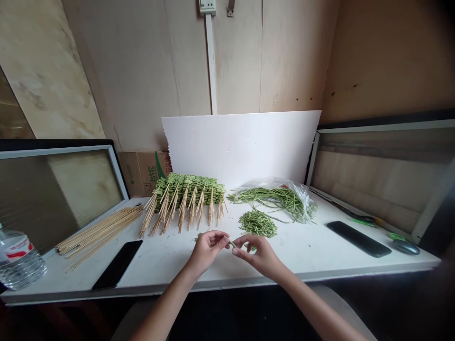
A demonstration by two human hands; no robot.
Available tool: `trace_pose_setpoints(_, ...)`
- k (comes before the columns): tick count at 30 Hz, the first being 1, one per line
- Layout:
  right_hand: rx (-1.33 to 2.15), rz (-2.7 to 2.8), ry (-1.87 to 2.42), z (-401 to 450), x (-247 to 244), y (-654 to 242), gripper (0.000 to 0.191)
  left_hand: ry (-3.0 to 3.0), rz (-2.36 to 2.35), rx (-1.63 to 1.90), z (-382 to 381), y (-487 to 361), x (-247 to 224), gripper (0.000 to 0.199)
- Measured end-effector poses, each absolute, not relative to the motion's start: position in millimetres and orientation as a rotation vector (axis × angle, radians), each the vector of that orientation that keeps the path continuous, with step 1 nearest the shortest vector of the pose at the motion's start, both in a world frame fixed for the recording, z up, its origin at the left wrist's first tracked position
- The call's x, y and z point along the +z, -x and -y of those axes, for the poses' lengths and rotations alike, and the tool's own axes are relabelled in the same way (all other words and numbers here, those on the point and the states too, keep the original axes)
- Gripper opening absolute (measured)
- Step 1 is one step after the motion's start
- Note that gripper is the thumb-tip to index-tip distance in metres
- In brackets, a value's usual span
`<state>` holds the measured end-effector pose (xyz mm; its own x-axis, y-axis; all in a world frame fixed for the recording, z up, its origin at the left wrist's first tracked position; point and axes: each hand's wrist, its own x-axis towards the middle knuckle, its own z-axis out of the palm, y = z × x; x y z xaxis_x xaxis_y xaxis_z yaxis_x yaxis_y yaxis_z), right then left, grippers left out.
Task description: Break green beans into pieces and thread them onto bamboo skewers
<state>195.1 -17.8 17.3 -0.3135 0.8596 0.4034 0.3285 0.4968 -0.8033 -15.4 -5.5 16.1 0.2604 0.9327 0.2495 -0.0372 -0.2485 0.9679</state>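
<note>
Over the front of the white table, my left hand and my right hand meet at a short green bean piece. Fingers of both hands are closed in a pinch, one at each end of it. Just behind my right hand lies a heap of cut bean pieces. Long uncut green beans spill from a clear plastic bag farther back. At the back left, bean pieces threaded on skewers are stacked in rows, their bare stick ends pointing toward me.
Loose bamboo skewers lie on the left, beside a black phone and a water bottle. A dark flat case and a computer mouse are at right. Behind stands a white board and a cardboard box.
</note>
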Motion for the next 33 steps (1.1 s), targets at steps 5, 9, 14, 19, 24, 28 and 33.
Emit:
trace_pose_setpoints(5, 0.578, 1.939, 1.051, 14, 6, -200, 0.029, -1.549, -0.927, 1.232, -2, 17, 5, 0.041)
trace_pose_setpoints(9, 0.497, 2.303, 1.126, 8, 9, -225, 0.024, -1.569, -1.009, 1.291, -14, 23, -8, 0.042)
trace_pose_setpoints(14, 0.732, 2.44, 1.288, 7, 15, -246, 0.018, -1.597, -1.051, 1.303, -20, 31, -11, 0.042)
trace_pose_setpoints(19, 0.824, 2.384, 1.239, 6, 20, -247, 0.014, -1.657, -1.084, 1.284, -16, 31, -7, 0.039)
trace_pose_setpoints(24, 0.354, 2.154, 1.313, -6, 13, -244, 0.012, -1.696, -1.097, 1.272, -14, 29, -7, 0.037)
trace_pose_setpoints(28, 0.08, 2.057, 1.37, -15, -8, -237, 0.017, -1.712, -1.114, 1.263, -12, 27, -8, 0.036)
trace_pose_setpoints(33, 0.007, 2.063, 1.342, -17, -23, -234, 0.023, -1.708, -1.1, 1.286, -9, 24, -4, 0.035)
